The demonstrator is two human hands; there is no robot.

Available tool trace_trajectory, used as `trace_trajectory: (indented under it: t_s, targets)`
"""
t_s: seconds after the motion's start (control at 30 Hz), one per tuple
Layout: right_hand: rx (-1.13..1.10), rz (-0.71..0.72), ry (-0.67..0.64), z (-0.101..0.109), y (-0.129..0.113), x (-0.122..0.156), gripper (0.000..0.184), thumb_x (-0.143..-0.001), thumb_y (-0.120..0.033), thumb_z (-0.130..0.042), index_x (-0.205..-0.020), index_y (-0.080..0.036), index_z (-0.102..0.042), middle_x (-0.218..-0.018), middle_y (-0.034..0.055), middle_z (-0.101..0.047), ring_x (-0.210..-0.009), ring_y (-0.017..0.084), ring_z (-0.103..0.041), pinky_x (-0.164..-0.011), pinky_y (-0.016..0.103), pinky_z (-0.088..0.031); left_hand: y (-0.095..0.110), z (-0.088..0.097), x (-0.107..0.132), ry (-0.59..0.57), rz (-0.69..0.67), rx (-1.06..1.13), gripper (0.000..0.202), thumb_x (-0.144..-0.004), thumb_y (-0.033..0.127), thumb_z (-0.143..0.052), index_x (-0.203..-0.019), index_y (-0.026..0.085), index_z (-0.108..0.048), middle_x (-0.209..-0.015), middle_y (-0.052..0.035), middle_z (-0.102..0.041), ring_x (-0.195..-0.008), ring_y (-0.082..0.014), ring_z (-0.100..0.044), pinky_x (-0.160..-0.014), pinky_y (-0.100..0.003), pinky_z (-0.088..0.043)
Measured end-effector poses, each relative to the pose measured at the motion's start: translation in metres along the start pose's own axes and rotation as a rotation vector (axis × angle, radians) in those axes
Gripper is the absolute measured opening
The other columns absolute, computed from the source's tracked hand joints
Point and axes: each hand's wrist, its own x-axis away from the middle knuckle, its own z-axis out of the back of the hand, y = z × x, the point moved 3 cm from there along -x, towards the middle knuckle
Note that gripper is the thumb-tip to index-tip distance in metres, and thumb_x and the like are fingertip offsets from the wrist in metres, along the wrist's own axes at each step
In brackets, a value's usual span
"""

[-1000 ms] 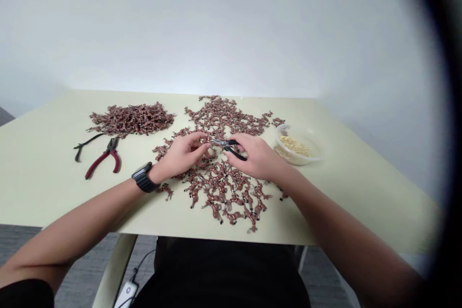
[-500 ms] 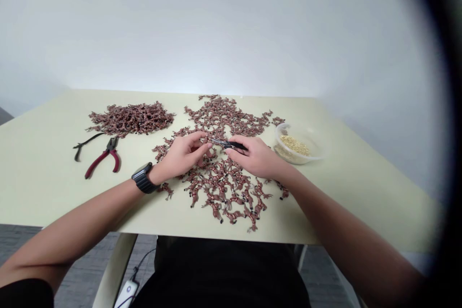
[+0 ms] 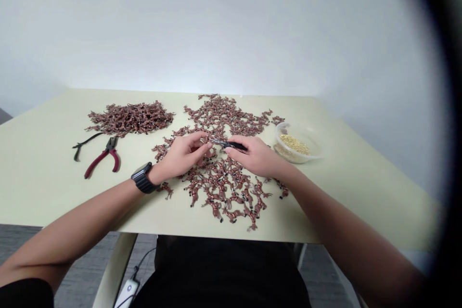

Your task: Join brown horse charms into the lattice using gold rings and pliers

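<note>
My right hand point(image 3: 258, 156) is wrapped around black-handled pliers point(image 3: 234, 145), whose metal jaws point left. Their tip meets the fingertips of my left hand point(image 3: 184, 154), which pinch a small brown deer figure that is mostly hidden by the fingers. Both hands are over a wide spread of brown deer figures point(image 3: 231, 197) with dark feet, lying loosely across the middle of the table.
A denser heap of similar brown figures point(image 3: 132, 118) lies at the back left. In front of it are red-handled pliers point(image 3: 103, 158) and a thin black tool point(image 3: 86, 142). On the right stands a clear plastic bowl point(image 3: 317, 147) with small gold-coloured pieces point(image 3: 294, 144). A wall rises behind the table.
The black handles of the pliers look slightly shifted in my right hand. Otherwise both hands keep their places, and the figures and tools lie as before.
</note>
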Motion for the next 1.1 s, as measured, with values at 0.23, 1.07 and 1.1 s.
trace_trajectory:
  t_s: [0.23, 1.07, 1.1]
  targets:
    - [-0.065, -0.004, 0.004, 0.0, 0.001, -0.001, 0.035, -0.099, -0.052, -0.05, -0.096, -0.021, -0.065, -0.081, 0.0024, -0.061, -0.069, 0.016, -0.051, -0.063, 0.03, -0.037, -0.003, 0.001, 0.001, 0.026, -0.029, -0.063, 0.034, -0.1, 0.042, -0.058, -0.123, 0.017, -0.065, -0.084, -0.0053, -0.077, -0.055, -0.0123, -0.068, -0.054, -0.023, -0.055]
    - [0.163, 0.158, 0.194, 0.003, -0.003, 0.002, 0.027, -0.096, -0.044, -0.054, -0.103, -0.019, -0.061, -0.085, 0.0043, -0.058, -0.073, 0.018, -0.05, -0.066, 0.031, -0.035, 0.0, 0.003, -0.004, -0.057, 0.094, 0.341, 0.032, -0.098, 0.045, -0.06, -0.097, 0.013, -0.065, -0.083, -0.008, -0.075, -0.051, -0.0096, -0.064, -0.046, -0.019, -0.047]
    - [0.177, 0.175, 0.193, 0.002, -0.003, 0.002, 0.027, -0.096, -0.043, -0.054, -0.106, -0.019, -0.061, -0.089, 0.0054, -0.06, -0.075, 0.018, -0.051, -0.067, 0.032, -0.035, 0.0, 0.003, -0.004, -0.06, 0.093, 0.343, 0.032, -0.098, 0.045, -0.061, -0.095, 0.013, -0.065, -0.082, -0.0077, -0.075, -0.051, -0.0094, -0.064, -0.046, -0.019, -0.047]
